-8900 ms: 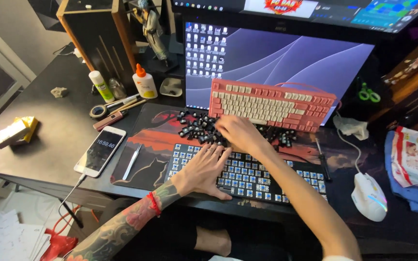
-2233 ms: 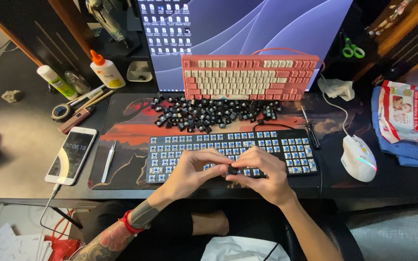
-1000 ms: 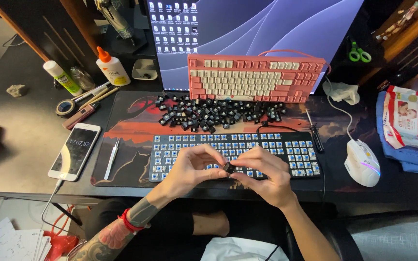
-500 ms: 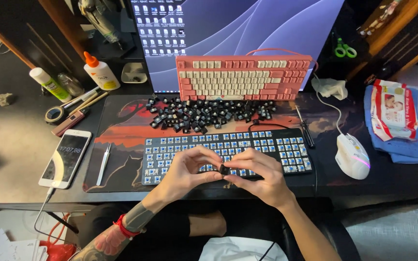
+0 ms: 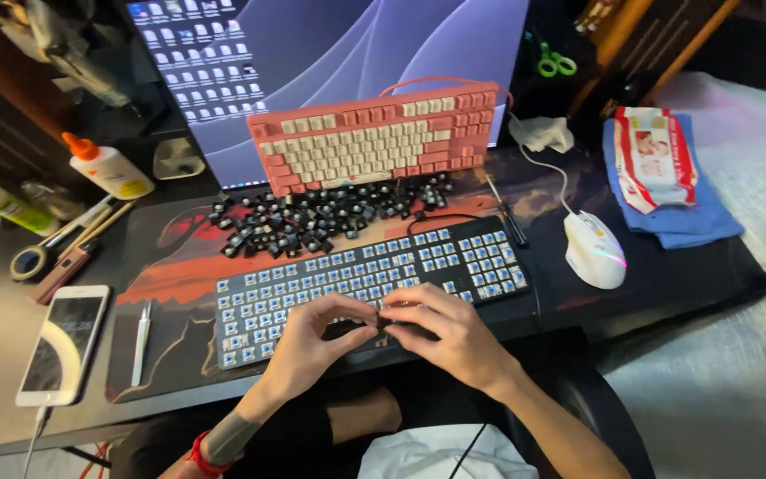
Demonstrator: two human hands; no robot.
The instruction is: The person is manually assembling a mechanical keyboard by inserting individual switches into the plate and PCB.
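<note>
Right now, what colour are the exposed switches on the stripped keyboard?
Blue, on the stripped keyboard; head view shows it best.

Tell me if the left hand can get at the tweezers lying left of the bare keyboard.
Probably yes. The tweezers lie bare on the desk mat, nothing over them; but the left hand pinches something small with the right hand.

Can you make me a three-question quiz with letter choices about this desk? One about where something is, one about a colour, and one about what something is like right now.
1. Where is the phone?
A. left of the stripped keyboard
B. on the blue cloth
C. behind the monitor

2. What colour is the propped-up keyboard?
A. green
B. pink and cream
C. black

3. What is the monitor like?
A. switched off
B. covered
C. lit up

Answers: 1 A, it lies at the mat's left edge. 2 B, pink frame with cream keys. 3 C, it shows icons and purple wallpaper.
</note>
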